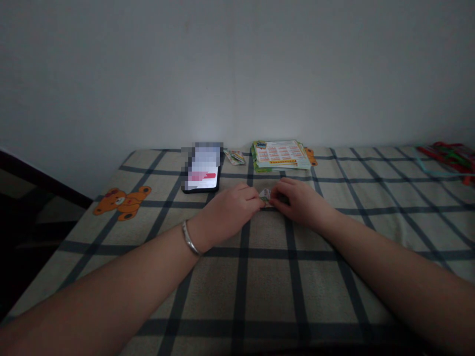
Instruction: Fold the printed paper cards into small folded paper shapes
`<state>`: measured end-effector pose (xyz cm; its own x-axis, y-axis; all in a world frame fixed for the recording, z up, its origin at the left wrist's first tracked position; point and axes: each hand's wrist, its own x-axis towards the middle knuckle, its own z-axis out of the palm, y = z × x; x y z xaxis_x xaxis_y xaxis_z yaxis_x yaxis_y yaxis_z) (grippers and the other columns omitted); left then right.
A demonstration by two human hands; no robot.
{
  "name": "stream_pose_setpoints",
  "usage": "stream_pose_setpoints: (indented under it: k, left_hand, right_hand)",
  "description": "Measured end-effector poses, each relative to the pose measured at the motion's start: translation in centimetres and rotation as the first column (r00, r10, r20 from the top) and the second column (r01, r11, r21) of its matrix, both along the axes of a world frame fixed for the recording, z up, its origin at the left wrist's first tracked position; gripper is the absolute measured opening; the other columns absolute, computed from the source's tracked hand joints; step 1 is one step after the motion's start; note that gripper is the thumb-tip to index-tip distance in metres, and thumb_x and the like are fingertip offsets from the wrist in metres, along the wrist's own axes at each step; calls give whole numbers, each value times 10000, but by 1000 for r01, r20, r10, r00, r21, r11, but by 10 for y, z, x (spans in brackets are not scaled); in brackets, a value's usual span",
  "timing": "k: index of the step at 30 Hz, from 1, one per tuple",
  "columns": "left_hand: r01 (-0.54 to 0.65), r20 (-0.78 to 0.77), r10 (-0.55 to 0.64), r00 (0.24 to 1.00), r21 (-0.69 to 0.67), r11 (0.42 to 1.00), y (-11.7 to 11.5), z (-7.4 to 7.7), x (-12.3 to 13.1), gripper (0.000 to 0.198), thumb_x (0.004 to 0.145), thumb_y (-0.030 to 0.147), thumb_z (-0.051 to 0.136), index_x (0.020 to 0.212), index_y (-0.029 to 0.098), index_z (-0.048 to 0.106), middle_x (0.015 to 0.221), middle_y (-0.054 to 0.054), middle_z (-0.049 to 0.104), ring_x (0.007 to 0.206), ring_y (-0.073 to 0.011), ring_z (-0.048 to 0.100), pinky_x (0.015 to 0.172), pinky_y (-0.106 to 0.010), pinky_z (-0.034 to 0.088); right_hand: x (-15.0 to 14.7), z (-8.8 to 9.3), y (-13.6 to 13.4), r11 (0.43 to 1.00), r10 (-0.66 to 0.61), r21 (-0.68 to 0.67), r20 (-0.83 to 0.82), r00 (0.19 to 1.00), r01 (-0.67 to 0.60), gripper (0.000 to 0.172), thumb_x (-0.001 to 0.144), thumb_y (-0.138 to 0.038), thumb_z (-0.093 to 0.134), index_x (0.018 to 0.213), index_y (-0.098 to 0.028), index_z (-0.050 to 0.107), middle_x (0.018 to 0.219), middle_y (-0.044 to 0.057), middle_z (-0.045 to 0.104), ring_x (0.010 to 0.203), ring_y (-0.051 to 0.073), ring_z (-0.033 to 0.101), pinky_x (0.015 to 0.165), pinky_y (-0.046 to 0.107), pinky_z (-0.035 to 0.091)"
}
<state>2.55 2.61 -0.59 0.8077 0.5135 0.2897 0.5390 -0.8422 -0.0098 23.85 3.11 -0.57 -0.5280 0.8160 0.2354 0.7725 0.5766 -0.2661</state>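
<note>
A small folded piece of printed paper (265,196) lies low over the checked cloth, between my two hands. My left hand (233,205), with a silver bangle at its wrist, pinches the paper's left side. On the other side my right hand (295,198) grips it with thumb and fingers curled together. My fingers hide much of the paper, so its full shape cannot be made out. Just beyond the hands sits a stack of printed sheets (280,153), and left of that stack is another small folded paper (235,157).
A phone (204,168) with a lit, partly blurred screen lies left of the stack. The checked tablecloth (208,296) bears a bear picture (124,201) at left. Red and green items (451,157) lie at the far right. A pale wall (237,69) rises behind the table.
</note>
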Motion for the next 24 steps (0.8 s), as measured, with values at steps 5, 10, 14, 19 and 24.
stream_pose_setpoints:
  k: [5,10,14,19,24]
  left_hand:
    - [2,-62,2,998,67,998,-2,-1,-1,152,933,157,496,1004,156,630,969,-58,614,912,-201,539,801,-331,490]
    - [-19,-91,27,995,87,996,-4,0,0,101,919,146,516,952,163,611,962,-50,601,899,-204,535,792,-334,486]
    - [0,-75,7,997,92,996,-3,0,-1,116,925,163,514,988,177,611,966,-43,602,902,-207,535,776,-336,488]
    - [38,-71,-30,997,116,992,0,-2,-3,172,928,159,514,1068,181,612,1037,-42,617,931,-204,536,788,-332,490]
    - [37,-109,-24,994,120,992,0,-1,-3,203,939,175,499,1104,191,617,1049,-50,620,931,-209,538,778,-339,492]
  right_hand:
    - [2,2,-5,990,97,97,57,994,-102,155,893,-159,494,892,-188,647,921,62,630,863,193,548,733,301,422]
    - [9,7,-8,958,221,152,140,965,-242,148,887,-207,525,893,-194,673,927,57,656,856,202,558,779,336,432]
    - [15,7,-5,954,266,113,105,958,-277,160,908,-215,522,948,-197,677,956,52,671,886,192,586,801,325,451]
    - [16,5,-4,944,293,125,110,950,-306,174,919,-208,515,965,-194,682,974,56,684,884,192,604,798,327,469]
    - [16,8,-5,936,319,111,139,937,-335,203,924,-189,493,984,-190,688,1013,63,685,925,196,602,823,330,475]
